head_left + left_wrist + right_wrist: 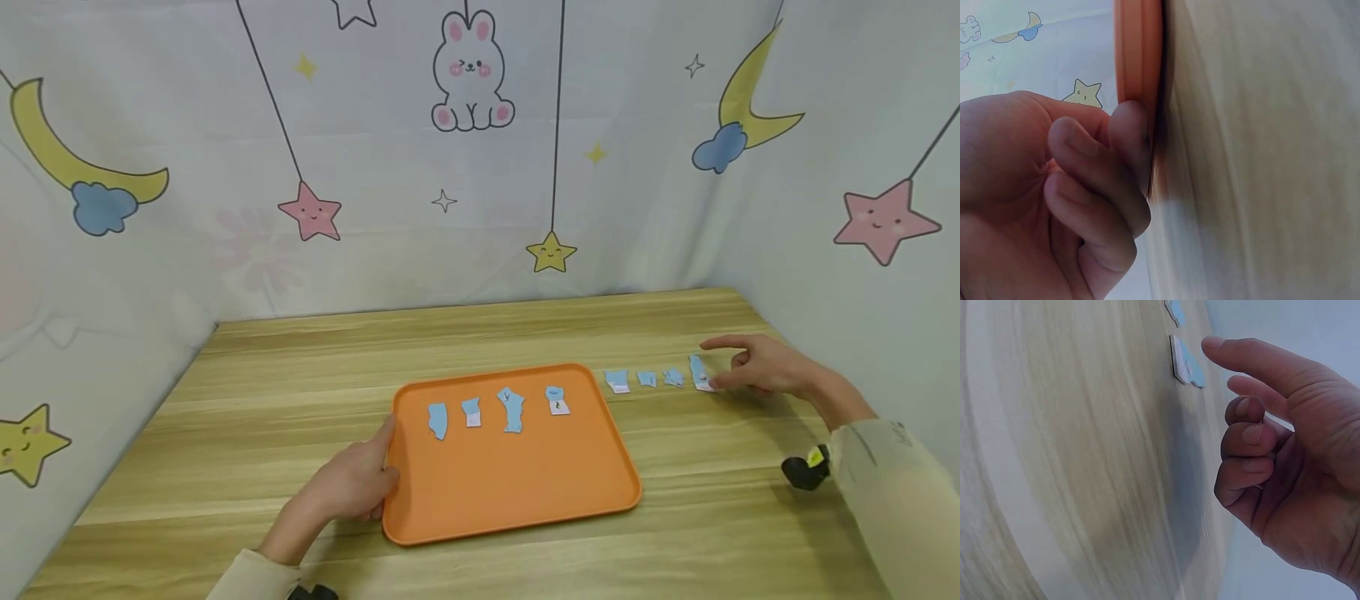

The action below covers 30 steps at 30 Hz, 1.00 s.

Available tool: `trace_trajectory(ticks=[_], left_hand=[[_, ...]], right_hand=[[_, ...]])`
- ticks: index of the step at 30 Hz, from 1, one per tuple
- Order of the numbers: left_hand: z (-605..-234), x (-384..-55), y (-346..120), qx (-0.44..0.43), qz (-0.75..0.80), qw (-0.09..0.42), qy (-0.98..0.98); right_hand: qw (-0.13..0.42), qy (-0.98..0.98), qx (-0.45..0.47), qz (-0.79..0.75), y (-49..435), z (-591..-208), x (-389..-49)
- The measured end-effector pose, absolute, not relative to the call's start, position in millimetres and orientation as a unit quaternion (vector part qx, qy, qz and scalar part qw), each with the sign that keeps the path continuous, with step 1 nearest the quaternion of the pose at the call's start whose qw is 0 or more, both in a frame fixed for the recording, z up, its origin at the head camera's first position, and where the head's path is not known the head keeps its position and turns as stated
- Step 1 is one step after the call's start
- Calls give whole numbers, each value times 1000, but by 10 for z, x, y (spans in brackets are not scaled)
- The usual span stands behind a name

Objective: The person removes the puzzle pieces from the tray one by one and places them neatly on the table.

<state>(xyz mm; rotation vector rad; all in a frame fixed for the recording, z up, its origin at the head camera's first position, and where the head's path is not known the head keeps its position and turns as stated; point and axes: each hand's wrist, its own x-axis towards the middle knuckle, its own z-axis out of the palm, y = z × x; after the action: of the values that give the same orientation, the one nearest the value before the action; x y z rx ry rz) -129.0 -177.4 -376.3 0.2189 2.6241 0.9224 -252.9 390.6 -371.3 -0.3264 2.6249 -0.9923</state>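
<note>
My left hand [356, 482] grips the left rim of an orange tray [517, 492], its thumb along the edge. In the left wrist view, curled fingers lie against the tray's side wall [1139, 56]. My right hand [765, 367] hovers around the rightmost jagged blue-and-white piece [697, 367], thumb and index finger spread apart, the other fingers curled. The right wrist view shows a gap between the thumb [1254, 359] and that flat piece [1184, 362]. Several similar pieces lie in a row inside the tray, among them a forked blue one [513, 412] and a blue-and-white one [557, 402].
Between the tray and my right hand, more small pieces lie on the wooden table [300, 375], including a blue-and-white one [617, 381] and a small blue one [647, 379]. A white curtain [390, 150] printed with stars, moons and a rabbit hangs behind the table and at its sides.
</note>
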Motion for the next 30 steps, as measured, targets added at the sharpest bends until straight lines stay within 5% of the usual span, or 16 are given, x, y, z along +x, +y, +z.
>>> trace_trajectory(ticks=[30], left_hand=[[-3742, -1282, -1763, 74, 309, 175, 932]], right_hand=[[49, 909, -130, -392, 3399, -3464, -2321]])
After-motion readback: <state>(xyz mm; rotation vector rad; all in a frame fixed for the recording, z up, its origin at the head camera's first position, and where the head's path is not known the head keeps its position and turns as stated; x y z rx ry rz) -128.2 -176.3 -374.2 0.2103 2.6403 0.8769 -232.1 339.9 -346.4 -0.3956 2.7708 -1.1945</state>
